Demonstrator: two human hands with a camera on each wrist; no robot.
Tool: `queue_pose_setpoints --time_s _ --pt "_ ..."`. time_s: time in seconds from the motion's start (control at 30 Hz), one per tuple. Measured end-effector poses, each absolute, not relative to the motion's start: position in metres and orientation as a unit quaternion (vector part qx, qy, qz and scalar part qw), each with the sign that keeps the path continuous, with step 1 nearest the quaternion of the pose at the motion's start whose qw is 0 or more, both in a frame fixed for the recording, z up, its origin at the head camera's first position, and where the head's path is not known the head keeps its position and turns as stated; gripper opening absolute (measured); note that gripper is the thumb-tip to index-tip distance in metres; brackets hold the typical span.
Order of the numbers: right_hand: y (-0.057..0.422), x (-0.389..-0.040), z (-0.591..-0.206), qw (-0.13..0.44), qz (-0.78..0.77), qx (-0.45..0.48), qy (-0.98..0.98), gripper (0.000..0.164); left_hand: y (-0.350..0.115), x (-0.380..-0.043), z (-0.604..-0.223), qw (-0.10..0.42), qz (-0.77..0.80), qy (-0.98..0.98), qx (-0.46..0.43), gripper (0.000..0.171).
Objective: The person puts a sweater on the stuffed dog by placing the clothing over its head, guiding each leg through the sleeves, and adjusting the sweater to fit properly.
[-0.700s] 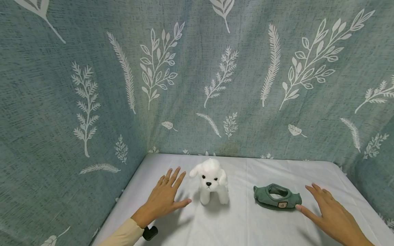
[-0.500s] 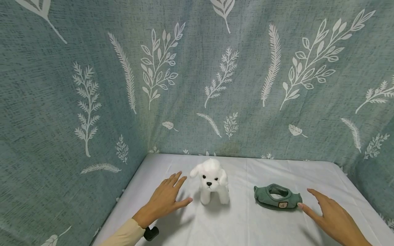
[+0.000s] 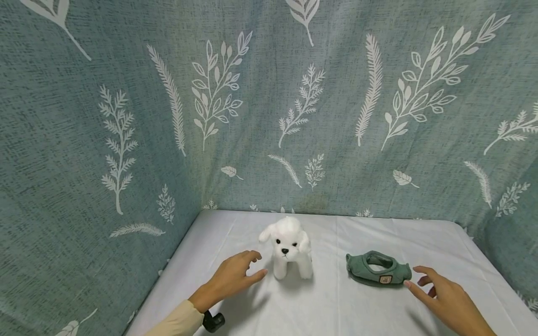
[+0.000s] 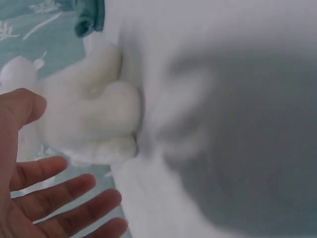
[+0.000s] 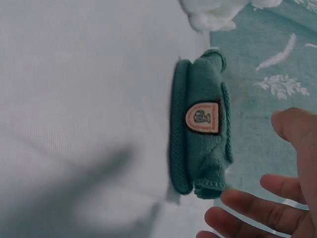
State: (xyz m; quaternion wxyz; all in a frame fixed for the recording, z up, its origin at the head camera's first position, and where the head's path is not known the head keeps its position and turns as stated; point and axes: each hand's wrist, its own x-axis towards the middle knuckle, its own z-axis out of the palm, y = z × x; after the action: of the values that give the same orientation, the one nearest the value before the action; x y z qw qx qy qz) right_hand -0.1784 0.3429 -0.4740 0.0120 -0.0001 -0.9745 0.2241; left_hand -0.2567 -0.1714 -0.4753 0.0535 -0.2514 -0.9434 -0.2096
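At the left, the left hand (image 3: 232, 277) hangs beside the toy with fingers loosely bent and spread, holding nothing. Next comes a white plush toy dog (image 3: 290, 247) with dark eyes and floppy ears, upright on the white cloth-covered table (image 3: 311, 308). Right of it, well apart, lies a small green knitted garment (image 3: 371, 277) with a stitched patch (image 3: 385, 279) on its front. Last, the right hand (image 3: 451, 298), grasping nothing, has its thumb and fingertips at the garment's near sleeve (touching or just short, I cannot tell). The step in hand seems to be a reach; a pick-up would call for pinching that soft sleeve and steadying the light dog.
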Motion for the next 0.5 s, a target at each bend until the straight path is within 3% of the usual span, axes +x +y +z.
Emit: queue_pose_setpoints --time_s 0.13,0.5 --pt "0.34 -0.18 -0.477 -0.006 0.249 -0.002 -0.969 0.066 -0.165 -0.257 -0.476 0.039 -0.239 -0.931 -0.274 0.035" --pt "0.334 -0.18 -0.481 -0.034 0.306 -0.004 -0.951 0.062 -0.144 -0.255 -0.48 -0.006 -0.277 -0.906 -0.319 0.026"
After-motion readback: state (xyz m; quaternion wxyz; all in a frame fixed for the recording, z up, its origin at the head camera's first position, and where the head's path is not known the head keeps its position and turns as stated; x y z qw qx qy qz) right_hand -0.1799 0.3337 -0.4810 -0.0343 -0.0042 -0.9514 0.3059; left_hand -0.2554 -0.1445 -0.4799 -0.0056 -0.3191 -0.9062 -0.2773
